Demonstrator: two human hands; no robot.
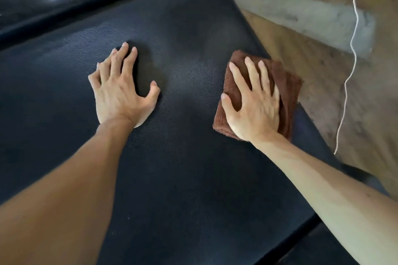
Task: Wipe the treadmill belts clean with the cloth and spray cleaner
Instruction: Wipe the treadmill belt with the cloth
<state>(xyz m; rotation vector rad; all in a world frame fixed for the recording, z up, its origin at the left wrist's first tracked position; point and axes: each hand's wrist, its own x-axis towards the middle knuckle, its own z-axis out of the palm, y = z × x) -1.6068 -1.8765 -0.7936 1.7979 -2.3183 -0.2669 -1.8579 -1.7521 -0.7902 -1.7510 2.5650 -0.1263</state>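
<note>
The dark ribbed treadmill belt (183,157) fills most of the view. My right hand (252,105) lies flat with spread fingers on a folded brown cloth (288,88), pressing it onto the belt near the belt's right edge. My left hand (122,90) rests flat on the bare belt to the left, fingers spread, holding nothing. No spray cleaner is in view.
A glossy black side rail (64,2) runs along the belt's far left side. To the right lies a tan floor (323,75) with a pale grey strip (301,13). A thin white cord (349,66) hangs down over the floor on the right.
</note>
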